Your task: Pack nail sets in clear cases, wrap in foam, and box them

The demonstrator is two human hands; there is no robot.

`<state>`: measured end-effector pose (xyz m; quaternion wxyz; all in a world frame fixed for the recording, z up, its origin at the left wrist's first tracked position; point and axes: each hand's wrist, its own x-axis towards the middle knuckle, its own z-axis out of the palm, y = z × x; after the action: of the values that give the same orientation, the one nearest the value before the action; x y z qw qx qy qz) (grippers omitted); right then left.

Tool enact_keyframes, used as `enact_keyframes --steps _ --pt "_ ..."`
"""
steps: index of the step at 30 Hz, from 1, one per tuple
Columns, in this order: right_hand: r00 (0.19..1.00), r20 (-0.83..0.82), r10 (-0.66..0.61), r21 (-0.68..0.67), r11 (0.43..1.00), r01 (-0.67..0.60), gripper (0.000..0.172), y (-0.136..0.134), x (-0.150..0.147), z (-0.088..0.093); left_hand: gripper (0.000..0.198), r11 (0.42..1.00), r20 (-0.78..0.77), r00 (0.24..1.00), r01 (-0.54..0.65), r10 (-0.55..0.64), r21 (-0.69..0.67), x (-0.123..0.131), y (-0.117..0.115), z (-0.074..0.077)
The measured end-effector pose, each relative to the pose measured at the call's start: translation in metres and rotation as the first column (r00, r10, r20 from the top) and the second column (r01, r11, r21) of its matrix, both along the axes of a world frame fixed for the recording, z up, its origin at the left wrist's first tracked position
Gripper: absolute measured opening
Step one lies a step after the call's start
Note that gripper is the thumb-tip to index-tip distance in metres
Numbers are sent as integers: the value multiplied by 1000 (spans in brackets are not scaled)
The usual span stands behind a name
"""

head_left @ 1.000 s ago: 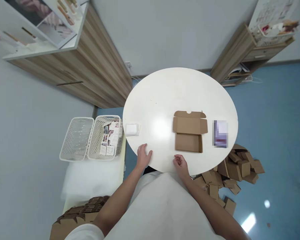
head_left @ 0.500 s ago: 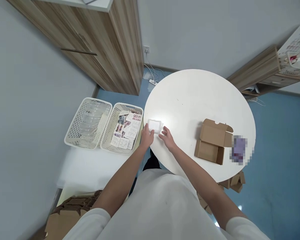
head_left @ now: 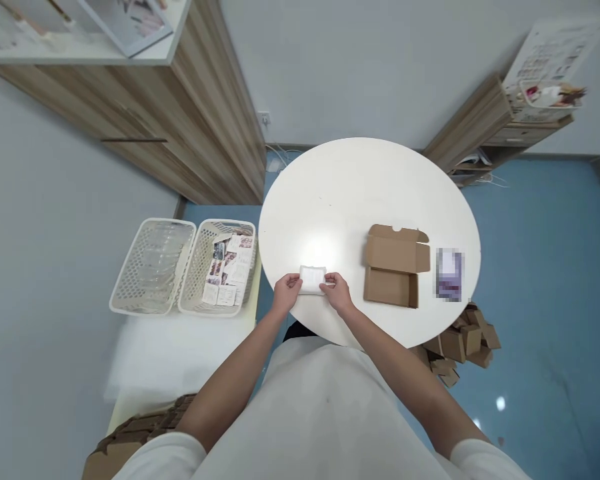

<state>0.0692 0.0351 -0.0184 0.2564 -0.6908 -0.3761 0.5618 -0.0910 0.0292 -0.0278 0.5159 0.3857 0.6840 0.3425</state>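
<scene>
A small white packet (head_left: 313,280) is at the near edge of the round white table (head_left: 360,180). My left hand (head_left: 287,292) pinches its left end, and my right hand (head_left: 337,291) grips its right end. To the right of my hands an open brown cardboard box (head_left: 390,287) lies with its lid folded back. Beyond the box, near the table's right edge, is a purple and white item (head_left: 449,275), blurred by pixels.
Two white baskets stand at the left: one (head_left: 153,267) with clear plastic items, one (head_left: 217,267) with printed cards. Cardboard boxes (head_left: 460,340) lie below the table's right side, others (head_left: 130,437) at lower left. A wooden cabinet (head_left: 220,120) stands behind the baskets.
My right hand has closed on the packet's right end, where before its fingers were apart beside it. The packet now lies nearer the table's front edge. The camera view has shifted.
</scene>
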Motion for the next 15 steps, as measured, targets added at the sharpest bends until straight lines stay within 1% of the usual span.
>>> enact_keyframes --steps 4,7,9,11,12,15 --pt "997 -52 -49 133 990 56 28 -9 50 19 30 994 20 999 32 -34 105 49 0 17" --pt "993 -32 -113 249 961 117 27 -15 96 31 27 977 -10 992 123 -123 176 96 5 32" --pt "990 35 -139 310 943 122 26 -20 126 34 25 959 -52 980 199 -193 202 127 7 37" --pt "979 147 -142 328 940 87 24 -26 152 33 23 941 -106 959 279 -262 192 155 9 38" --pt "970 213 -119 311 949 48 25 -30 163 32 23 933 -133 946 315 -295 172 166 9 37" --pt "936 352 21 206 974 -100 31 -37 185 22 31 905 -145 906 412 -397 101 190 8 31"
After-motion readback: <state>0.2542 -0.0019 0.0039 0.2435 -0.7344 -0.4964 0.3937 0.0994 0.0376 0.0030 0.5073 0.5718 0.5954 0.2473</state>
